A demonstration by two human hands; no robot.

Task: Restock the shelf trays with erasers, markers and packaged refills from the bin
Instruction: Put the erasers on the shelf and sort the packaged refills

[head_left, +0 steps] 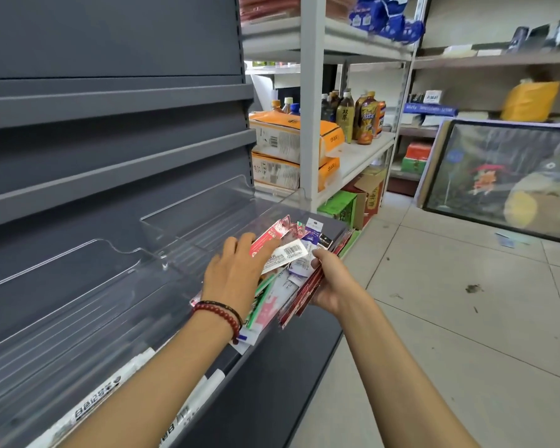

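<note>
The packaged refills (288, 257) form a loose, fanned stack of flat hang-packs at the right end of the clear tray (207, 208). The stack is half over the tray's front lip and reaches partly out past the edge of the grey shelf (272, 379). The right hand (332, 281) grips the stack's outer edge, fingers curled beneath and thumb on top. The left hand (235, 273) lies spread and flat on the packs, pressing them toward the tray. Whether the lowest packs already rest on the tray's bottom I cannot tell, since the hands and upper packs cover it.

The likeliest mishap is a slide. The packs look like slick film, are uneven in size and are already splayed. If the right hand lets go before the stack is inside the lip, the lower ones may slip out and drop to the tiled floor (450, 302). A hard push with the flat hand could buckle the packs against the tray's divider or shove the light tray back. Markers (94, 404) lie in the row further left, close by the left forearm, and a careless sweep of that arm could roll them.
</note>
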